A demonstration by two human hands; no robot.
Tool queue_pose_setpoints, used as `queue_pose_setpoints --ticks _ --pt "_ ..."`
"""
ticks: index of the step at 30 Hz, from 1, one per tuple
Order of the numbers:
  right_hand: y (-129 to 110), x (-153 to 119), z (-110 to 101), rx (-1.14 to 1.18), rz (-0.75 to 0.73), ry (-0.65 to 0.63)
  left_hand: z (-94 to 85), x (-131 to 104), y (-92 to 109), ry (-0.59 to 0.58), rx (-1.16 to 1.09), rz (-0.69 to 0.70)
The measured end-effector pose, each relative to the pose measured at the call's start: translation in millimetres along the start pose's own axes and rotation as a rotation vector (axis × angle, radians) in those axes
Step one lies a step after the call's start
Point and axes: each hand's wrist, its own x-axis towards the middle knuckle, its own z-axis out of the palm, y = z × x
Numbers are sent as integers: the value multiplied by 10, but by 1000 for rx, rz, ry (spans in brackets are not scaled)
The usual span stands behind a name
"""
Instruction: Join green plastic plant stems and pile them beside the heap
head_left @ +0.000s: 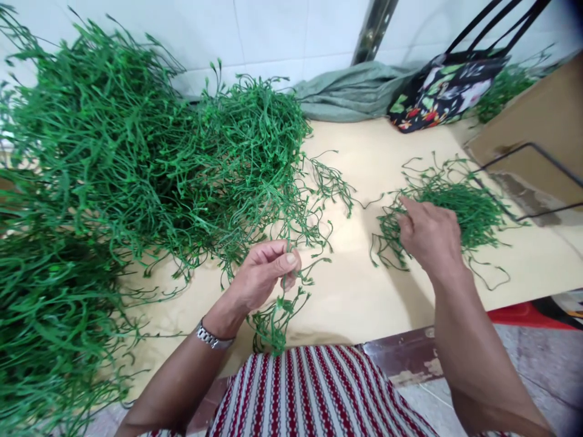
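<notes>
My left hand (pixel 268 270), with a metal watch on its wrist, is closed round a few thin green stems (pixel 276 321) that hang below it near the table's front edge. My right hand (pixel 430 233) rests over a smaller pile of green stems (pixel 478 215) on the right, its fingers bent toward the pile's left side; whether it grips any stem is hard to see. A large heap of curly green stems (pixel 104 139) fills the left and back left. Loose stems (pixel 334 182) lie between the heap and the small pile.
A pale table (pixel 355 291) carries the stems. Behind stand a grey-green cloth (pixel 355 91) and a floral bag (pixel 446 91) by the tiled wall. A cardboard box (pixel 537 133) with a black wire frame (pixel 555 164) is at right. Something red (pixel 523 315) shows below the table edge.
</notes>
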Motion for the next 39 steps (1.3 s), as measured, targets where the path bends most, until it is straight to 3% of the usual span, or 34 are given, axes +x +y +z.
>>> queue_pose_setpoints --ticks 2,4,6,8,10,12,15,19,25,34,39 --pt "95 -30 64 -113 -19 -86 -4 9 -5 -6 9 0" --pt "20 -33 11 -92 -24 -70 -6 19 -6 -11 21 -4" --pt "-209 -4 -139 94 -47 -4 -6 33 -7 -19 37 -9" --pt "-537 41 -311 431 -138 14 1 48 -10 -27 50 -6" --pt "-883 69 -417 765 -292 -96 16 61 -15 -17 48 7" --pt "-1170 57 -418 909 -396 -159 34 68 -23 9 34 22" --pt "-1409 -18 -294 967 -372 -82 56 69 -48 50 5 18" --pt "-1465 -101 -198 948 -316 -10 81 72 -101 180 -12 91" --pt "-1481 -93 -269 869 -251 10 147 93 -144 325 -14 240" --pt "-1432 -92 -323 1015 -79 -91 191 189 -92 257 -20 202" --pt "-1333 -28 -326 901 -61 -61 266 303 -54 227 49 248"
